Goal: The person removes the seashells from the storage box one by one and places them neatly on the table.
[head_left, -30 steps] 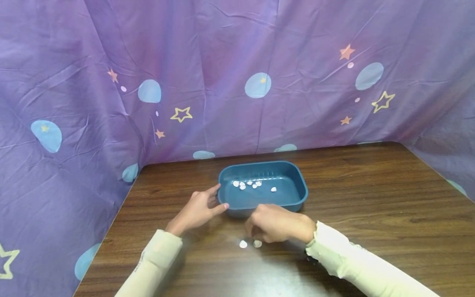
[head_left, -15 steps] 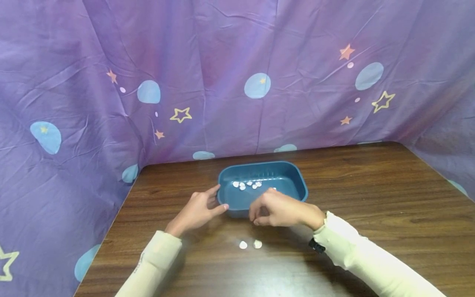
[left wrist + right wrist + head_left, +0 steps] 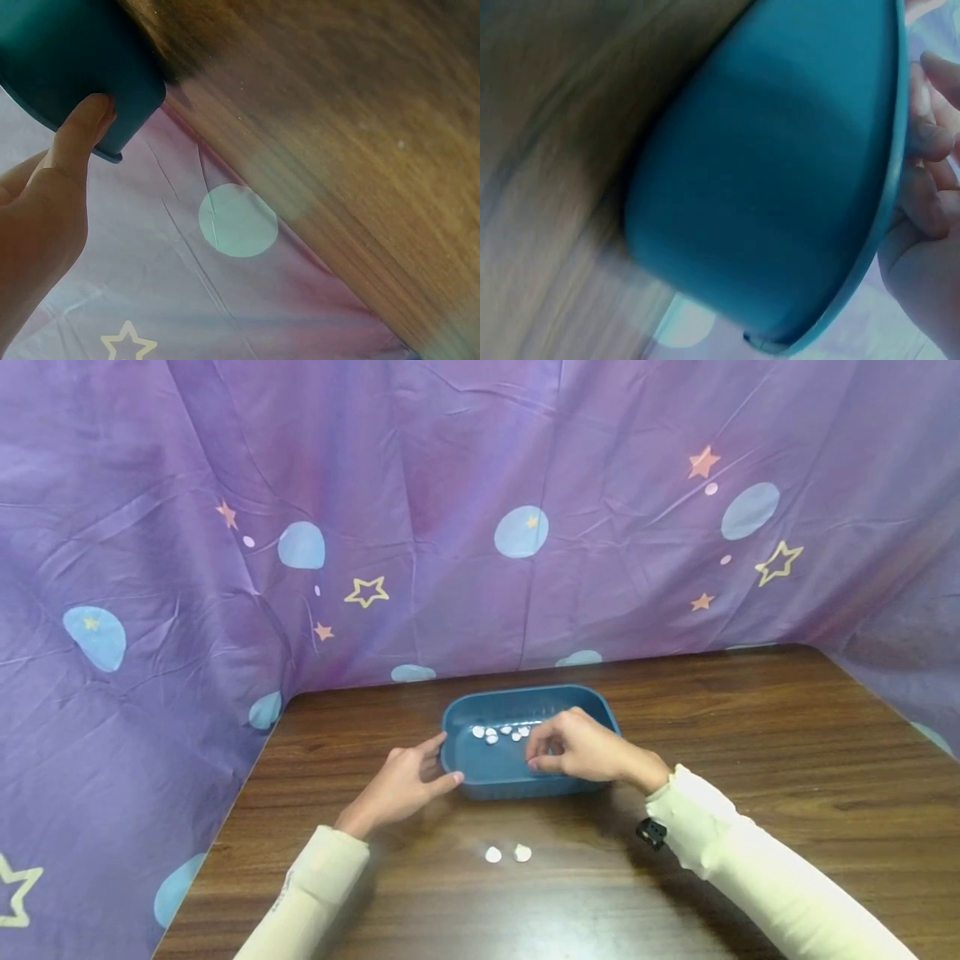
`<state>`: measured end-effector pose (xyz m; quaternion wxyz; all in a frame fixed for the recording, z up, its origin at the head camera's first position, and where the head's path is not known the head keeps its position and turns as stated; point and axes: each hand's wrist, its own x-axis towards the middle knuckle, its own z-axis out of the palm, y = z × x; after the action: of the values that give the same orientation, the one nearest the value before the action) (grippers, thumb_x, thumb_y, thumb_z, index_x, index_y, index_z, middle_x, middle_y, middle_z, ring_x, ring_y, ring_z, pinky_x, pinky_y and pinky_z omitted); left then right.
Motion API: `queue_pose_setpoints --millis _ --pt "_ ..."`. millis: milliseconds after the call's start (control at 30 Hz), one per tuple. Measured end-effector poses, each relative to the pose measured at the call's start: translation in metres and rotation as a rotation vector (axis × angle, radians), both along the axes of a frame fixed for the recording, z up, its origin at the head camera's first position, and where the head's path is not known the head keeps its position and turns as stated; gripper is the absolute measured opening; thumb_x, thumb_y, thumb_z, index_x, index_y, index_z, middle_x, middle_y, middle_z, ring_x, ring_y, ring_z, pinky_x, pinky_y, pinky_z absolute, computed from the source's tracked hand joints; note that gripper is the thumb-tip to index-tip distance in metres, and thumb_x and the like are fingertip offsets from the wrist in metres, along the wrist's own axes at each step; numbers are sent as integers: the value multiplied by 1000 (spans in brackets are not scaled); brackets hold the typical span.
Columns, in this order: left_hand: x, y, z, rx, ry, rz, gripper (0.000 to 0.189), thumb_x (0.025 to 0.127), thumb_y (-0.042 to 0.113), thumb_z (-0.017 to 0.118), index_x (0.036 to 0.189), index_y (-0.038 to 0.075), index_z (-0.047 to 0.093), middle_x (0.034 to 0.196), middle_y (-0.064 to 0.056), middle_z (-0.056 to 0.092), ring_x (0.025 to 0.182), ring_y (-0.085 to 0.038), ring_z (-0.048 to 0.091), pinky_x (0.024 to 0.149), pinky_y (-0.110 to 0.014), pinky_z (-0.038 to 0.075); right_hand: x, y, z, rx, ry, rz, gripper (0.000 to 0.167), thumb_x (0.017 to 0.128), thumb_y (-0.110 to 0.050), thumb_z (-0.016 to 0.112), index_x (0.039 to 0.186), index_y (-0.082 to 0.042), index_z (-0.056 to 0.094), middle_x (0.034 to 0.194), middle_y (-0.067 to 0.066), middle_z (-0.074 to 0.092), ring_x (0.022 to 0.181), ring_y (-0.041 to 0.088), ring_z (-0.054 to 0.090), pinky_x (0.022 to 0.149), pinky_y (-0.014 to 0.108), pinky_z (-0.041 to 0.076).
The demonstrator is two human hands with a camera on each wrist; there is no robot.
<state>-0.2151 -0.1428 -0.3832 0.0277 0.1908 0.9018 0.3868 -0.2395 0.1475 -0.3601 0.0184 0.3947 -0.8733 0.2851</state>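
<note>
A blue plastic basin (image 3: pixel 495 789) stands on the table with several small white stones (image 3: pixel 491 738) inside, near its far left. My left hand (image 3: pixel 397 787) rests its thumb and fingers against the basin's left end, spread around the corner; in the left wrist view a finger (image 3: pixel 82 127) touches the wall. Over the basin's right half is my right hand (image 3: pixel 585 747), its thumb and fingertips pinched together. A pale sliver between the fingertips in the right wrist view looks like a small white stone (image 3: pixel 921 91), mostly hidden. Two more white stones, a left one (image 3: pixel 492 854) and a right one (image 3: pixel 522 853), lie in front.
The brown wooden table (image 3: pixel 750 760) runs up to a purple curtain (image 3: pixel 450 527) with stars and blue spots behind and at both sides. A small black device (image 3: pixel 651 833) shows under the right sleeve's cuff.
The right hand has moved from beside the two stones on the table, forward and to the right, over the near rim to above the basin. The left hand stays in place.
</note>
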Motion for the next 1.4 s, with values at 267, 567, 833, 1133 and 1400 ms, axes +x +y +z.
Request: queue_pose_setpoints --millis 267,567,833,1133,1400 --pt "0 0 0 6 -1 5 77 91 28 74 150 -6 38 133 -23 63 122 -30 67 109 -41 52 -17 11 -8 90 40 -104 12 81 -13 78 75 -22 72 71 -14 72 66 -4 60 65 18 52" --pt "-2 1 -3 7 -7 -13 77 92 30 73 151 -6 37 134 -23 63 123 -30 66 110 -43 51 -32 19 -21 160 75 -181 11 78 -9 79 74 -16 72 68 -11 72 68 3 63 67 25 54" --pt "-1 0 -4 23 -4 -16 75 92 26 73 150 -7 38 135 -25 61 123 -32 66 107 -42 53 -39 15 -24 244 110 -219 10 76 -5 79 79 -14 75 76 -2 70 75 14 64 69 33 57" --pt "-1 -1 -6 39 -14 -6 77 92 26 74 150 -7 37 134 -25 62 123 -31 66 107 -41 53 -44 12 -25 328 69 -288 13 77 -3 76 82 -15 75 78 -1 71 75 15 64 66 34 58" --pt "-1 0 -6 32 -32 15 77 91 28 74 150 -6 38 136 -25 61 123 -31 66 106 -40 54 -47 12 -28 347 63 -304 11 77 -3 76 81 -13 75 76 0 71 72 14 65 62 34 58"
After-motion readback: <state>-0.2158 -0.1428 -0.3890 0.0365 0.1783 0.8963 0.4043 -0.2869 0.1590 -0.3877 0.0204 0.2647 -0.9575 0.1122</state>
